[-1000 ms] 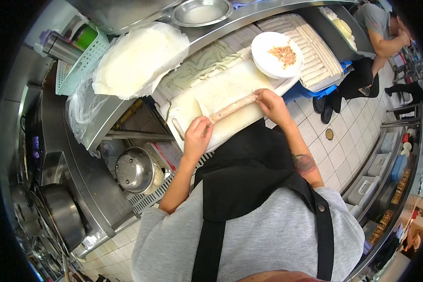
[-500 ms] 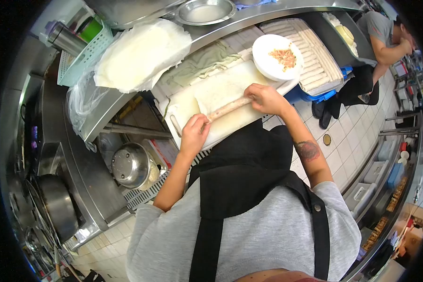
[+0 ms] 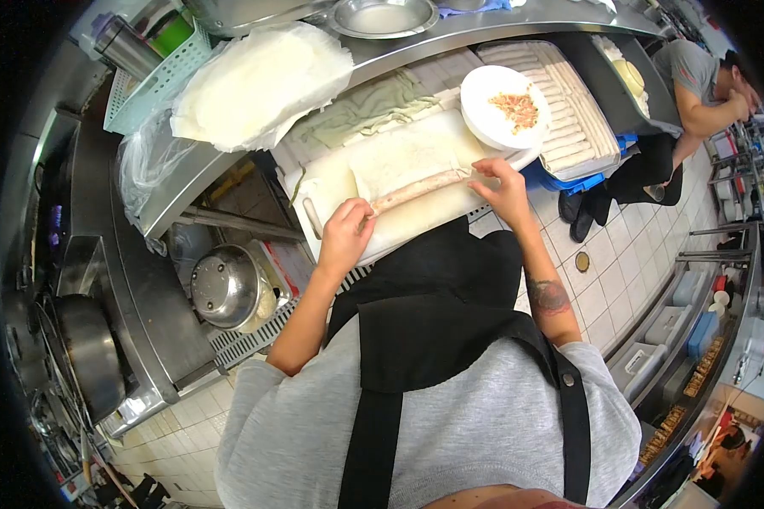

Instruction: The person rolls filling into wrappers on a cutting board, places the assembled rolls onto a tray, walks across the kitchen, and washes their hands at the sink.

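The roll [image 3: 420, 190] lies between the fingers of both hands, slanting across the near edge of a pale wrapper [image 3: 403, 159] on the white board [image 3: 441, 210]. At its left end, the fingers of the left hand [image 3: 346, 231] are bent close together; whether they pinch the roll, I cannot tell. At the other end, the right hand [image 3: 507, 193] has thumb and forefinger parted; contact there is unclear. Just beyond the right fingers is a white bowl [image 3: 479, 109] with filling [image 3: 515, 111] in it, and farther right of them, finished rolls [image 3: 569, 102] lie in rows in a tray [image 3: 582, 167]. Past the wrapper, ahead of the left fingers, is a crumpled green cloth [image 3: 365, 110]. Farther ahead and left of those fingers, a wrapper stack [image 3: 263, 85] rests on the steel tabletop [image 3: 178, 197].
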Available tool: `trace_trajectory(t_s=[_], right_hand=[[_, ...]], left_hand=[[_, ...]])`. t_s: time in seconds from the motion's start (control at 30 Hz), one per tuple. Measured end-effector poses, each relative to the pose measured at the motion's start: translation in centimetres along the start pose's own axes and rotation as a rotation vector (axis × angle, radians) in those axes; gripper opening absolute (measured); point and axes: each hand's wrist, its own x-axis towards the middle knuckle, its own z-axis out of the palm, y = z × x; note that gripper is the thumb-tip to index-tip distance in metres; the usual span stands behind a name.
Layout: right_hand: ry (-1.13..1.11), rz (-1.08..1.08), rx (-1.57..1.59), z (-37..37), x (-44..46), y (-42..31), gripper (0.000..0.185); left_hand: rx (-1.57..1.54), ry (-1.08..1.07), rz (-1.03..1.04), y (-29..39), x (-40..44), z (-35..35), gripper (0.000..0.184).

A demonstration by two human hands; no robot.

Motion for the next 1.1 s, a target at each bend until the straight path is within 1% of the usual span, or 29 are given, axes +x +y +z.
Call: trace_trajectory(t_s=[0.03,0.17,0.3,0.37,0.5,0.57,0.6,0.63,0.67,0.7,0.77,0.97,1.07,1.1], right_hand=[[0.013,0.016,-0.002,0.4,-0.3,0.1,0.030],[0.037,-0.159,-0.054,2.0,-0.3,-0.3,0.025],[-0.043,-0.254,-0.083,1.3,0.5,0.2,0.023],[-0.095,-0.325,-0.105,0.7,1.2,0.6,0.022],[-0.267,-0.302,-0.077,-0.2,3.5,0.8,0.020],[-0.327,-0.264,-0.053,-0.1,4.6,1.3,0.017],[-0.334,-0.287,-0.071,-0.1,5.1,1.4,0.017],[-0.341,-0.309,-0.090,0.0,5.5,1.5,0.016],[-0.346,-0.331,-0.108,0.1,5.7,1.6,0.016],[-0.343,-0.289,-0.115,0.2,5.7,1.2,0.017],[-0.341,-0.204,-0.129,0.3,5.6,0.6,0.018],[-0.258,-0.307,-0.140,1.3,5.6,0.8,0.024],[-0.146,-0.509,-0.254,1.3,6.0,-0.8,0.031],[-0.202,-0.489,-0.211,1.3,6.2,-1.2,0.034]], left_hand=[[0.002,-0.007,-0.001,0.0,0.0,0.0,0.016],[0.000,-0.018,0.000,0.1,0.0,-0.2,0.016],[-0.011,0.003,0.011,0.0,0.1,-0.1,0.015],[-0.021,-0.028,0.006,-0.1,0.3,-0.3,0.014],[0.002,-0.072,0.019,-0.4,0.9,-0.6,0.012],[0.079,-0.074,0.043,-0.8,1.4,-0.8,0.011],[0.119,-0.077,0.057,-1.0,1.7,-0.9,0.010],[0.107,-0.091,0.020,-1.3,2.0,-1.0,0.009],[0.095,-0.107,-0.016,-1.5,2.4,-1.1,0.008],[0.082,-0.122,-0.053,-1.8,2.7,-1.2,0.008],[0.090,-0.178,-0.055,-2.5,3.5,-1.5,0.007],[0.113,-0.341,-0.141,-3.7,5.4,-2.3,0.011],[0.102,-0.332,-0.136,-4.4,5.5,-2.0,0.010],[0.104,-0.300,-0.133,-4.2,5.3,-1.8,0.010]])
